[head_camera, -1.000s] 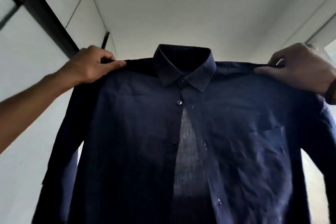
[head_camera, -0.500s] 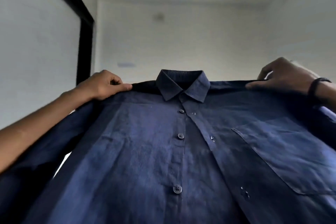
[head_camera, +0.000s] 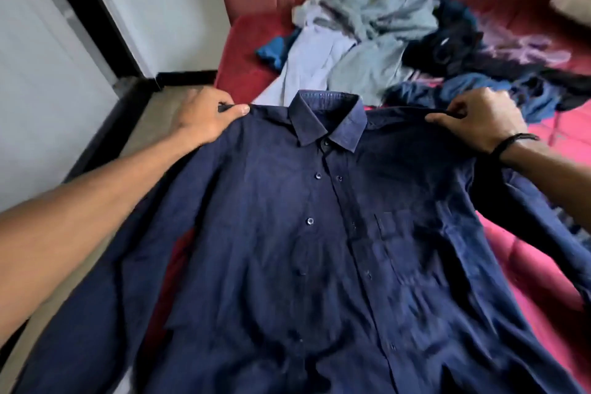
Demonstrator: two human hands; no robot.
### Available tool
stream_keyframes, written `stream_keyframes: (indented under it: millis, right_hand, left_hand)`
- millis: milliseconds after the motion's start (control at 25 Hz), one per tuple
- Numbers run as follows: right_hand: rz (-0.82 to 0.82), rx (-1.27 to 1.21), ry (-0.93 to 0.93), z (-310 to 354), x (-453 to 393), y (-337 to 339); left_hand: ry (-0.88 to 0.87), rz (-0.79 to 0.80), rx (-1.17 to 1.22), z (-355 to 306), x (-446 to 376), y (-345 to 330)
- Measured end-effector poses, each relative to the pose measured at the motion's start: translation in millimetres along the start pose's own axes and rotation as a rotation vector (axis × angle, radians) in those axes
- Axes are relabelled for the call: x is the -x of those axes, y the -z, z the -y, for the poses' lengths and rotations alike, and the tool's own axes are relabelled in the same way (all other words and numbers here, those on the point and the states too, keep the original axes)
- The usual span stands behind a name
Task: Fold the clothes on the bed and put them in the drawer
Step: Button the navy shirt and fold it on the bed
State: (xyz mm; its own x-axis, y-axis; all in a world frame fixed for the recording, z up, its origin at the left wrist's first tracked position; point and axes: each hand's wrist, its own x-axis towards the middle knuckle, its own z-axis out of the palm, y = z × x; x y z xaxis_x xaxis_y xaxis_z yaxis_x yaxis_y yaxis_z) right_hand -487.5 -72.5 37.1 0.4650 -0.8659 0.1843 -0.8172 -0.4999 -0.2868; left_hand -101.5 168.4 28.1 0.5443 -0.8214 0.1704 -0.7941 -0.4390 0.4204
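Lowered from the air, my navy shirt [head_camera: 319, 249] now spreads over the red bed [head_camera: 543, 265]; my left hand [head_camera: 204, 115] and right hand [head_camera: 479, 118] pinch its shoulders, unfolded clothes pile [head_camera: 399, 41] beyond the collar.

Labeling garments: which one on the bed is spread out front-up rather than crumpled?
The navy shirt, collar away from the camera, pinched at its shoulders by both hands. The grey and blue clothes behind it lie heaped.

Soft, even daylight — motion blur throughout, wide-angle bending at the edges.
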Motion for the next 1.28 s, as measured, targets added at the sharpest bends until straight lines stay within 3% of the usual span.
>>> stream_keyframes:
  millis: [200, 280, 360, 440, 520, 680, 800, 1000, 1120, 1280]
  right_hand:
    - [-0.035, 0.097, -0.081, 2, -33, -82]
    - [-0.144, 0.068, -0.037, 22, -28, -91]
    - [-0.208, -0.051, 0.07, 58, 0, -98]
    - [-0.015, -0.197, 0.114, 100, 43, -113]
    - [0.176, -0.229, 0.061, 124, 72, -135]
    - [0.059, -0.126, -0.028, 130, 74, -154]
    - [0.092, -0.016, -0.017, 135, 73, -150]
    - [0.144, -0.544, -0.217, 123, 60, -153]
    - [0.142, -0.743, -0.201, 113, 69, -159]
    - [0.106, -0.855, -0.17, 104, 78, -169]
  left_hand:
    - [-0.061, -0.042, -0.208, 36, -55, -71]
    - [-0.038, -0.091, -0.184, 5, -47, -78]
    - [-0.134, -0.101, -0.017, -30, -23, -90]
    - [-0.144, -0.025, 0.2, -62, 14, -120]
    - [-0.092, 0.01, 0.272, -77, 49, -152]
    - [-0.027, -0.101, 0.323, -74, 64, -177]
    - [-0.03, 0.008, 0.302, -78, 61, -165]
    - [0.107, 0.03, 0.307, -92, 50, -155]
    - [0.17, 0.018, 0.321, -101, 56, -157]
    - [0.355, 0.018, 0.625, -108, 65, -165]
